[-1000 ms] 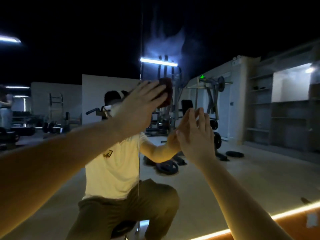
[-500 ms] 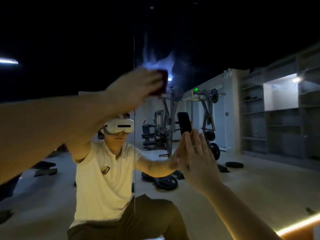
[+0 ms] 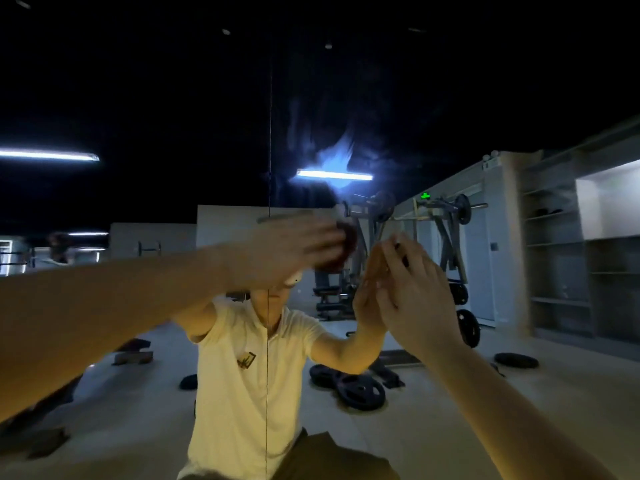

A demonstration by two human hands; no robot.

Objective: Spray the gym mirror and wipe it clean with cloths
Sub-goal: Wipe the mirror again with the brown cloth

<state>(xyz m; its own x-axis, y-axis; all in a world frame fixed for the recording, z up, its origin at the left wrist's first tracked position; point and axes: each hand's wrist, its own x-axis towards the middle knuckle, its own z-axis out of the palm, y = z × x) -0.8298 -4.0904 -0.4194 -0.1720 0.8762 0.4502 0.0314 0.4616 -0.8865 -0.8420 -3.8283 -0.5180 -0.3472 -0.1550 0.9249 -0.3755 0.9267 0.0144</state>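
The gym mirror (image 3: 450, 98) fills the view, with a thin vertical seam (image 3: 269, 133) left of centre. My left hand (image 3: 291, 251) presses a dark red cloth (image 3: 343, 247) flat against the glass at mid height; the hand is blurred by motion and hides most of the cloth. A streaky smear (image 3: 332, 150) shows on the glass above a reflected ceiling light. My right hand (image 3: 412, 289) rests on the mirror with straight fingers, to the right of the cloth, meeting its own reflection. No spray bottle is in view.
The mirror reflects a crouching person in a pale shirt (image 3: 249, 368), weight plates (image 3: 349, 386) on the floor, a weight machine (image 3: 443, 237) and shelving (image 3: 561, 265) at the right. Another person's reflection (image 3: 57, 247) stands at far left.
My left hand with the cloth went up the glass and has come back down to mid height. My right hand has stayed flat on the mirror.
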